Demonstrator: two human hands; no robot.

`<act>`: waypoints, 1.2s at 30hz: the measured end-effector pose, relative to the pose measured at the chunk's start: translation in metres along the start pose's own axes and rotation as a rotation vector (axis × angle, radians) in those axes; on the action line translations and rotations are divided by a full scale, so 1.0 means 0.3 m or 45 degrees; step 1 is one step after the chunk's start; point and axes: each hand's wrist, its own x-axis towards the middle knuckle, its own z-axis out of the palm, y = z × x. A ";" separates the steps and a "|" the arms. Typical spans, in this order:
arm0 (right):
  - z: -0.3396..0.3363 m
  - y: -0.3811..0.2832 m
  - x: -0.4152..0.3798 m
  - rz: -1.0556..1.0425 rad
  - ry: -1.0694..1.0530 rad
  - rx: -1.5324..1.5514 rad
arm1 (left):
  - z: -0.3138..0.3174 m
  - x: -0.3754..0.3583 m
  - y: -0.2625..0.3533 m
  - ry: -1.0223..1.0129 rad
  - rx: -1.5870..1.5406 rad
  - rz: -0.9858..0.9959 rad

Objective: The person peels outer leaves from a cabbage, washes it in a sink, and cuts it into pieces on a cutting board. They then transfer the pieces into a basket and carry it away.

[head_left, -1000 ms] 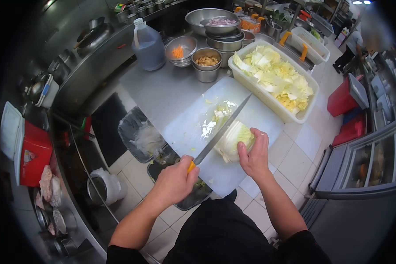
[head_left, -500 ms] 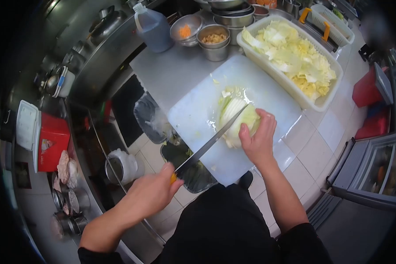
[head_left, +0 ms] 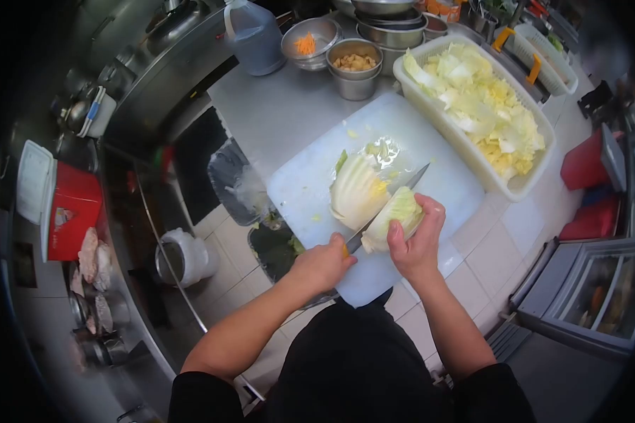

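A napa cabbage lies split in two on the white cutting board. The left half has fallen open, cut face up. My right hand grips the right half. My left hand holds a knife by its orange handle, and the blade runs between the two halves.
A white tub of chopped cabbage stands right of the board. Metal bowls and a dark liquid jug sit at the back. Lined bins stand below the counter's left edge. A red box is at far left.
The knife has been pushed forward through the cabbage. The head has split, and the left half has dropped away to the left. My left hand moved closer to the board.
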 end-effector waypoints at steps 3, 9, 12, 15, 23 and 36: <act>-0.052 -0.065 -0.014 0.131 0.030 -0.345 | -0.074 0.026 -0.021 -0.012 0.055 0.005; -0.084 -0.154 -0.046 1.521 0.079 0.717 | -0.107 0.071 -0.074 0.201 0.040 0.042; -0.066 -0.268 -0.040 1.405 0.091 0.751 | -0.031 0.034 -0.032 0.221 -0.007 0.164; -0.007 -0.188 -0.058 1.204 0.270 0.683 | 0.078 -0.007 0.019 0.217 -0.062 0.296; -0.183 0.020 0.013 0.721 0.187 0.598 | -0.016 -0.015 -0.091 0.098 -0.257 0.203; -0.131 -0.275 -0.030 -0.166 -0.772 -0.887 | -0.074 -0.192 -0.130 0.369 -0.330 0.453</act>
